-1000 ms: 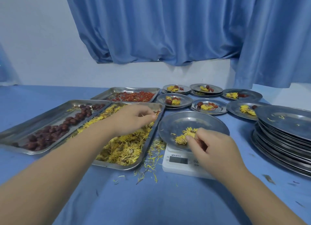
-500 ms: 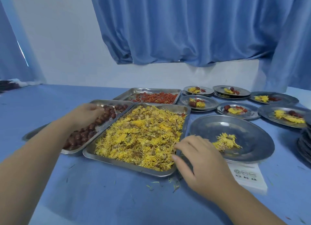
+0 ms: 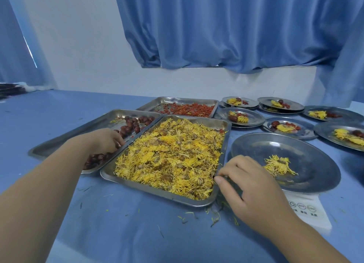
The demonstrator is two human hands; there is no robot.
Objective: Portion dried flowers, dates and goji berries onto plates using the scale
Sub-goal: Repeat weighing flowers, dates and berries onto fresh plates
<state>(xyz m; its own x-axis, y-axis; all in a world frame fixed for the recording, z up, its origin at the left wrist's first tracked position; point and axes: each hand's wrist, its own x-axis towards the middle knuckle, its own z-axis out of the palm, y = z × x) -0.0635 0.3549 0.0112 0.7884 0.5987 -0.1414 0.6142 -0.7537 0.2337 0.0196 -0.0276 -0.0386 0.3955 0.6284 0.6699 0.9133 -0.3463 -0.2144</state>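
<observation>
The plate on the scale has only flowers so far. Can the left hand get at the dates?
Probably yes: the left hand is down in the date tray, fingers among the dates, and nothing covers them.

Makeshift food-prep room, steel trays [image 3: 157,194], blue tablecloth [image 3: 118,233], blue curtains [image 3: 216,26]

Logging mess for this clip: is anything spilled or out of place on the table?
Yes. Loose yellow petals lie scattered on the blue cloth, outside the flower tray by its near right corner. A few yellow strands also sit in the date tray.
</observation>
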